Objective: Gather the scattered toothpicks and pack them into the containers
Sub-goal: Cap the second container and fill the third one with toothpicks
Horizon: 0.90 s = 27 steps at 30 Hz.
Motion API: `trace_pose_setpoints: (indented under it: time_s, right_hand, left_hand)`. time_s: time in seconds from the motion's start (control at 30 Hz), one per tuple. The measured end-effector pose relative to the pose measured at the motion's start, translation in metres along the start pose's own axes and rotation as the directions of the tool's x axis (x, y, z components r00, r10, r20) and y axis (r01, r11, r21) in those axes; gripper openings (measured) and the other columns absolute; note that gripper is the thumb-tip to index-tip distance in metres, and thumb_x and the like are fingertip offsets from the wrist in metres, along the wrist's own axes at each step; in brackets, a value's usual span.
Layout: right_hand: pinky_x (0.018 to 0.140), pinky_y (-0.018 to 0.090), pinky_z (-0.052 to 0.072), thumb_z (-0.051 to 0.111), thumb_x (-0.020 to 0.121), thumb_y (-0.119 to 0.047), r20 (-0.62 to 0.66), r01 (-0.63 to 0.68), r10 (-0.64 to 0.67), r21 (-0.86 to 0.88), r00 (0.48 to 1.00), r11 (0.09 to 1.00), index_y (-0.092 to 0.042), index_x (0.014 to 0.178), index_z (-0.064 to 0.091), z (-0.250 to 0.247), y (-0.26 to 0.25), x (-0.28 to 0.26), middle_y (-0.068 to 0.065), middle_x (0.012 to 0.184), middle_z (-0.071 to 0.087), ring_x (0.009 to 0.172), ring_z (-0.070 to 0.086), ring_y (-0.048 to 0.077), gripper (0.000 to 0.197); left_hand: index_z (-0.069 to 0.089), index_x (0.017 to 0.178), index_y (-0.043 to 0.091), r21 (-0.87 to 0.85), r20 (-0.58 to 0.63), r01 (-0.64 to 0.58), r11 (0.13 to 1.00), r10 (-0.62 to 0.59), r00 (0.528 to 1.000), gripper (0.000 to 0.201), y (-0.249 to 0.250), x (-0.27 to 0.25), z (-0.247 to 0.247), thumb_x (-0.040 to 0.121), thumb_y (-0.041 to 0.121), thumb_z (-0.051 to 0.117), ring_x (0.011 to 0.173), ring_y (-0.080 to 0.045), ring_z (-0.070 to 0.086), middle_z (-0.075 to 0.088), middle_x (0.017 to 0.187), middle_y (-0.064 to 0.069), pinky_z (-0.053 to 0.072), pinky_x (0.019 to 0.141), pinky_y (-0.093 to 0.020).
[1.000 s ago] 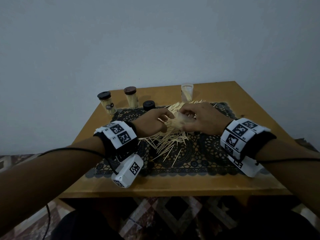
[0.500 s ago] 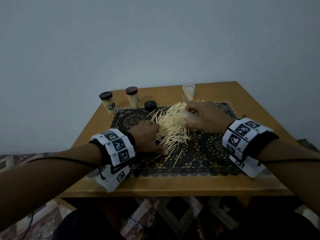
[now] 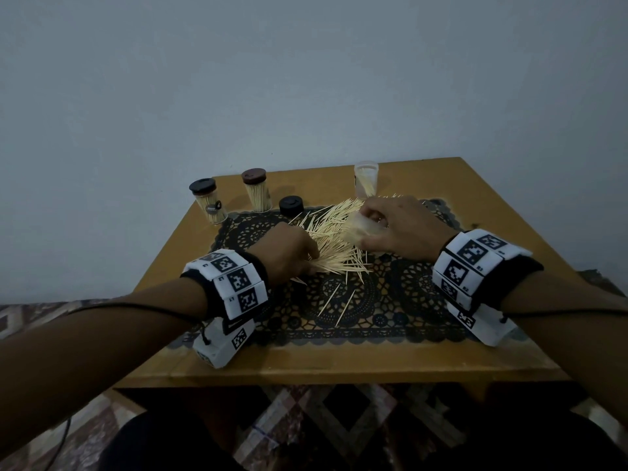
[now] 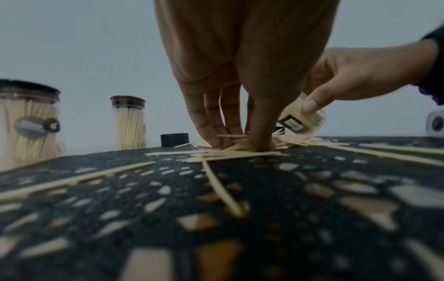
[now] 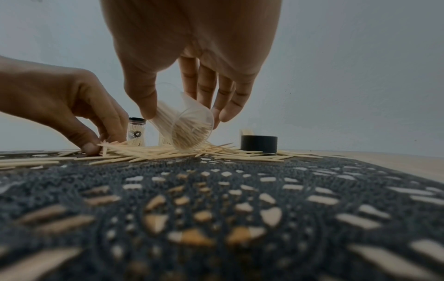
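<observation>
On mat [image 3: 390,300] — left hand [image 3: 289,249] pinches toothpicks [image 3: 336,232].

Both hands [image 3: 292,249] [image 3: 404,229] down, fingers curled

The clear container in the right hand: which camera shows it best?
The right wrist view: the clear container fills mid-frame, tilted, its open mouth toward the camera and packed with toothpicks, pinched by the right hand. The left wrist view shows only its labelled side under the thumb. From the head camera it is a pale blur, mostly behind the fingers.
</observation>
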State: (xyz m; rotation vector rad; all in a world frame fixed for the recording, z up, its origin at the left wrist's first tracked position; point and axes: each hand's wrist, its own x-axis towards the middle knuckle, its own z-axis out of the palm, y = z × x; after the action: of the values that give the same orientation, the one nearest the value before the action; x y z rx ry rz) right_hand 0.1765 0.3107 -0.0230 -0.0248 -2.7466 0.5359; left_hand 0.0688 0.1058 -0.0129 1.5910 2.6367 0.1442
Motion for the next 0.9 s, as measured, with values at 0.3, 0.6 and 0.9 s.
trace_pose_setpoints:
  time_s: [0.3,0.6,0.9]
  right_hand:
    - [0.072,0.024,0.045,0.078,0.076,-0.038,0.029,-0.008,0.007,0.016,1.000,1.000,-0.011,0.110,0.065,-0.002,-0.002,-0.001,0.003,0.102,0.069,0.088,0.062,0.016,0.045]
    - [0.073,0.024,0.043,0.077,0.078,-0.038,0.053,0.002,-0.002,0.005,0.999,1.000,-0.011,0.109,0.066,-0.003,-0.006,-0.002,0.001,0.101,0.068,0.086,0.060,0.013,0.043]
    - [0.072,0.025,0.044,0.078,0.076,-0.039,0.091,0.002,0.000,-0.015,0.996,1.000,-0.017,0.108,0.066,-0.001,-0.011,-0.002,-0.002,0.098,0.069,0.084,0.061,0.013,0.041]
  left_hand:
    - [0.075,0.104,0.014,0.077,0.028,-0.170,0.982,0.169,0.985,0.019,-0.005,-0.001,-0.001,0.090,0.016,0.062,0.089,-0.016,0.067,0.073,0.098,0.000,0.049,0.082,-0.026]
    - [0.076,0.100,0.015,-0.219,-0.059,-0.013,0.976,0.000,0.998,0.016,-0.028,-0.002,-0.018,0.085,0.014,0.070,0.056,0.009,0.056,0.073,0.081,0.007,0.040,0.053,-0.005]
    - [0.075,0.101,0.013,-0.185,-0.101,0.016,0.983,-0.036,0.994,0.016,-0.009,0.008,-0.031,0.086,0.017,0.069,0.053,-0.003,0.047,0.071,0.080,0.001,0.037,0.049,-0.007]
